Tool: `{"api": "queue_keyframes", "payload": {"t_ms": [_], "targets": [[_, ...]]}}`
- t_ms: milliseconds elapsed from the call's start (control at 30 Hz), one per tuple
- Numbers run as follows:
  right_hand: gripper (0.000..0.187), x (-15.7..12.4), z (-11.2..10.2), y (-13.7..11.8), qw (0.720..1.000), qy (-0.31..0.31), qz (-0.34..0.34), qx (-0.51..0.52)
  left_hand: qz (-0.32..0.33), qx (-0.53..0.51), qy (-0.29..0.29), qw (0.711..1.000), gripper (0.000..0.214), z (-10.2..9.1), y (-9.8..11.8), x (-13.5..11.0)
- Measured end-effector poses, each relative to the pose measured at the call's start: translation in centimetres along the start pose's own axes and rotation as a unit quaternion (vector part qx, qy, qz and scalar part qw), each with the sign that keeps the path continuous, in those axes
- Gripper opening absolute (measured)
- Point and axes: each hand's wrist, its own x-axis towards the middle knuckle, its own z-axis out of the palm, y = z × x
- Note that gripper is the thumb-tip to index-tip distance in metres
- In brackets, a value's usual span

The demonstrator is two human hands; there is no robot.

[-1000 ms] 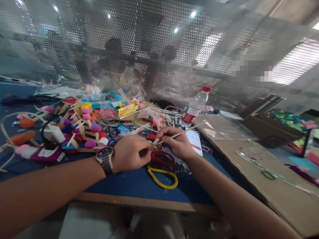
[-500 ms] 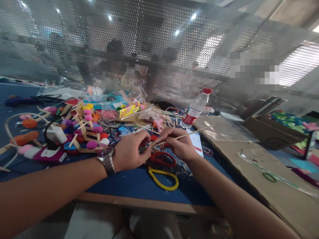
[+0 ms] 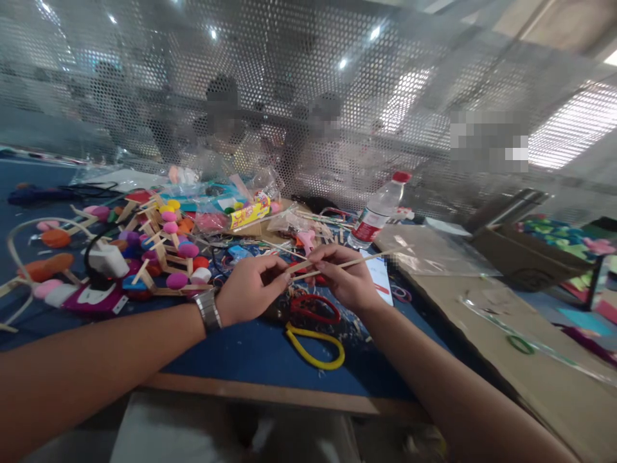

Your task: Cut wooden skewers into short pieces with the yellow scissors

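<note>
My right hand pinches a long thin wooden stick, which slants up to the right past the fingers. Facing it, my left hand, with a metal watch on the wrist, has thumb and forefinger closed on a short pale wooden strip. The strip lies close to the stick's near end; whether they touch I cannot tell. Below the hands, on the blue table, rest a red loop handle and a yellow loop handle, their other ends hidden.
Left of my hands, wooden-stick frames with coloured pompoms crowd around a purple power strip. Behind are a pink glue gun and a water bottle. A phone lies by my right hand; cardboard covers the right side.
My left hand has turned and its fingers have straightened, so the short strip now shows between them. My right hand keeps the stick at nearly the same place.
</note>
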Motion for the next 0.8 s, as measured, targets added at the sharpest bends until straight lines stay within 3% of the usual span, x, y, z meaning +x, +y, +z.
{"api": "queue_keyframes", "payload": {"t_ms": [300, 433, 800], "targets": [[0.029, -0.19, 0.58, -0.39, 0.999, -0.018, 0.025, 0.026, -0.064, -0.064, -0.018, 0.996, 0.021, 0.17, -0.18, 0.07], [0.025, -0.21, 0.58, -0.21, 0.999, -0.029, 0.032, 0.002, -0.077, -0.072, -0.023, 0.994, 0.027, 0.20, -0.11, 0.14], [0.030, -0.04, 0.62, -0.26, 0.998, 0.048, 0.048, -0.014, -0.092, -0.220, -0.004, 0.971, 0.016, 0.50, -0.43, 0.34]]}}
